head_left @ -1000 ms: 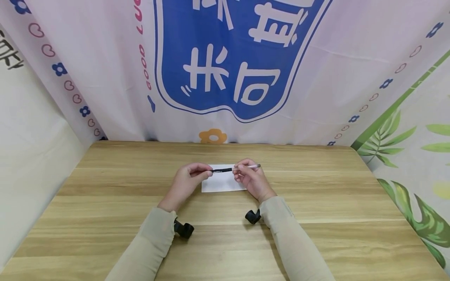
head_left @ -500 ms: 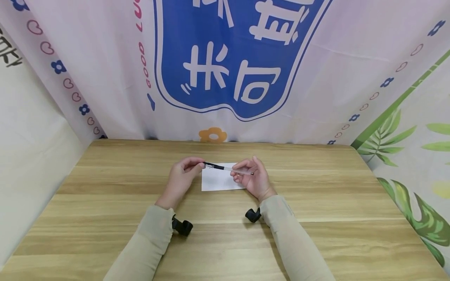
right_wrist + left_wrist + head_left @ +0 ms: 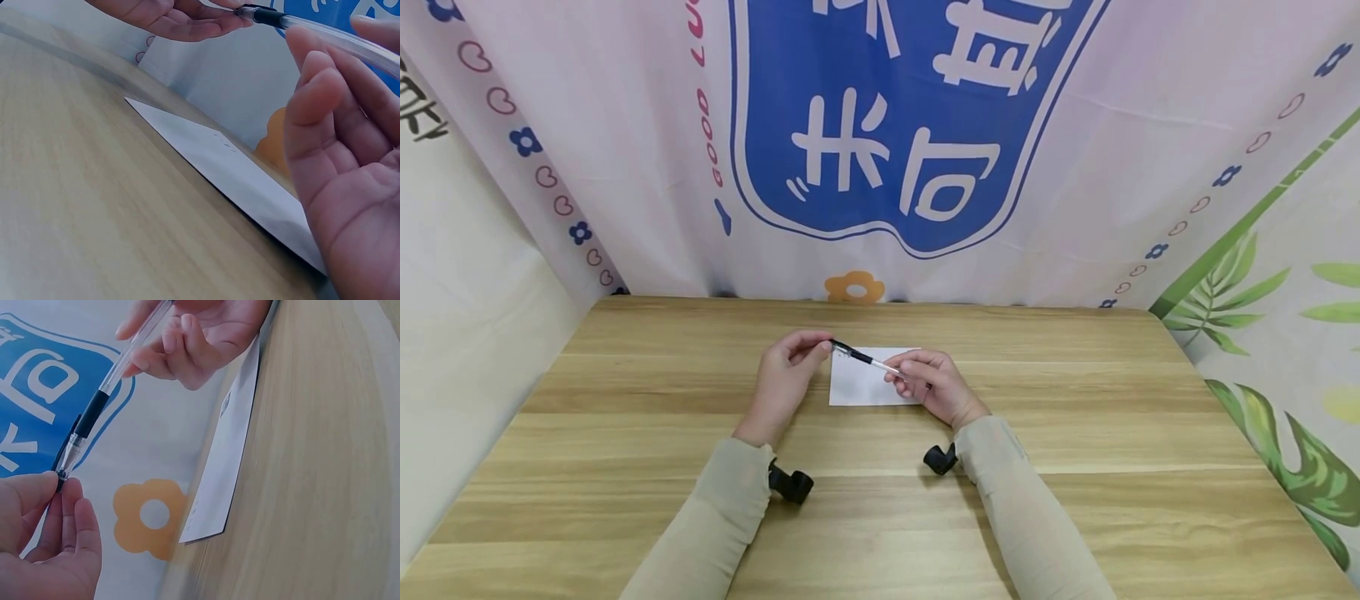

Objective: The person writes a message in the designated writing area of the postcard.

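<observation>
A slim pen (image 3: 861, 357) with a clear barrel, a black grip and a black clip at its capped end is held between both hands above the table. My left hand (image 3: 781, 379) pinches the capped end between thumb and fingers. My right hand (image 3: 942, 388) holds the clear barrel near its far end, between thumb and fingertips. In the left wrist view the pen (image 3: 95, 414) slants up from the left fingertips to the right hand (image 3: 200, 340). Below lies a flat white rectangle like an envelope or card (image 3: 853, 388), partly hidden by the right hand.
A wood-grain table (image 3: 880, 533) extends around the hands. Behind it hangs a printed curtain (image 3: 662, 250); a leaf-patterned sheet (image 3: 1285, 350) is at the right. Black wrist cameras (image 3: 792, 485) hang beneath both sleeves.
The left hand has moved left and slightly away with the capped end. The pen has tilted, its right end now lower. The right hand's fingers have shifted along the barrel.
</observation>
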`<state>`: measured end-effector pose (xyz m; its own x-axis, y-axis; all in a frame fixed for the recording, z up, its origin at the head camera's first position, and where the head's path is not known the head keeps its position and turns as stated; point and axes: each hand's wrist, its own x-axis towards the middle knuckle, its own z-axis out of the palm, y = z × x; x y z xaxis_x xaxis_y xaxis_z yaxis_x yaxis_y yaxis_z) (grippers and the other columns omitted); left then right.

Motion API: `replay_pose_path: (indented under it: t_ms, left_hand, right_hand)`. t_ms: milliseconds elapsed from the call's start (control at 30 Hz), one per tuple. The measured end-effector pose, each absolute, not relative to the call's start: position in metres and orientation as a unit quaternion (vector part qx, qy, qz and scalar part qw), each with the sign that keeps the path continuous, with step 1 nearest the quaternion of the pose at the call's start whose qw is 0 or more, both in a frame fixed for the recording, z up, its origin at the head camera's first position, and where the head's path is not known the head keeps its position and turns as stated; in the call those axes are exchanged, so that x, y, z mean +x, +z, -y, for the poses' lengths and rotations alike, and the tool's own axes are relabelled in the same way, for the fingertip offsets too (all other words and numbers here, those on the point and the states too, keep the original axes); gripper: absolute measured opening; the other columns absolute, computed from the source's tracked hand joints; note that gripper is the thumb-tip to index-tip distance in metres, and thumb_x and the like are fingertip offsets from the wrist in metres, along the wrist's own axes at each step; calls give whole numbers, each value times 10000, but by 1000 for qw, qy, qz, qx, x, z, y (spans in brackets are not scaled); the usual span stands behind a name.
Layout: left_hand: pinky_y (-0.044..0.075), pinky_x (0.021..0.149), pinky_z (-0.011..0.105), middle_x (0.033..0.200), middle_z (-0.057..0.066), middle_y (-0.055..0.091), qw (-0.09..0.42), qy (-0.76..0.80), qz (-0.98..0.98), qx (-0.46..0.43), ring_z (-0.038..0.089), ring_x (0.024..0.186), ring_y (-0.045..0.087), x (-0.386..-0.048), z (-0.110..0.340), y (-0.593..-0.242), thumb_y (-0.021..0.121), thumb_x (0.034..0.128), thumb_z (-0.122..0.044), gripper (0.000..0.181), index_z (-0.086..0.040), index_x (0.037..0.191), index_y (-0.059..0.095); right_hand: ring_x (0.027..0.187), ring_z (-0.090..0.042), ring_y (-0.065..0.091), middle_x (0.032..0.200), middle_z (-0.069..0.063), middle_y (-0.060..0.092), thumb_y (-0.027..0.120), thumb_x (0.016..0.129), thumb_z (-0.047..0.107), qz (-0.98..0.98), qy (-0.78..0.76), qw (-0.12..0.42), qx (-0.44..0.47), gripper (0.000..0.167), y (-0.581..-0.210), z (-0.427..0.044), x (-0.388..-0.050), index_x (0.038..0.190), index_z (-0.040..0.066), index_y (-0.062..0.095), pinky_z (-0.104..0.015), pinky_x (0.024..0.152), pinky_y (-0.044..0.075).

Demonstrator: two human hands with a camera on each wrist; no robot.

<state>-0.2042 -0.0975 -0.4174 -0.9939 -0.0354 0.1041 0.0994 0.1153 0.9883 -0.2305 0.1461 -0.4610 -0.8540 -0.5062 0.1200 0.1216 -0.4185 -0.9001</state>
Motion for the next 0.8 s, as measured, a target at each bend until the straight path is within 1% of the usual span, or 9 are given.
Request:
replay_pose_path:
  t_ms: [133,300,467,600,800]
  left_hand:
    - [508,826,164,1204,128,688,62,-665,744,-22,134,1019,641,-203,96,-417,680,992,-148,267,21,1198,697]
    - [517,853,178,1191,113,707,82,-669,737,-40,118,1021,654,-201,94,-416,699,980,-163,236,-20,1164,731]
    - [518,868,184,1202,146,704,96,-678,726,-57,108,1018,660,-200,93,-415,698,979,-162,260,2,1178,728]
    - [518,876,184,1199,145,701,99,-682,722,-58,89,1011,661,-200,92,-414,694,983,-173,294,22,1202,712]
    - [547,895,234,1178,174,694,94,-701,704,-66,122,986,696,-200,91,-413,688,982,-149,318,57,1224,682]
  right_hand:
    - [704,-71,612,847,-37,752,489,966,-60,-512,-815,191,-195,369,-461,-146,-229,971,124,809,-172,636,507]
    - [657,-54,589,837,-16,757,523,953,-53,-530,-803,190,-195,356,-463,-146,-230,968,152,813,-160,580,478]
    - [625,-60,549,846,-17,757,565,944,-39,-537,-796,184,-211,321,-464,-146,-230,982,161,812,-160,520,415]
    - [622,-60,541,851,-13,756,596,945,-37,-537,-795,174,-222,297,-465,-146,-230,987,162,813,-154,498,388]
    - [630,-66,546,848,-21,757,616,937,-51,-538,-798,169,-213,295,-464,-145,-230,968,164,816,-160,525,414]
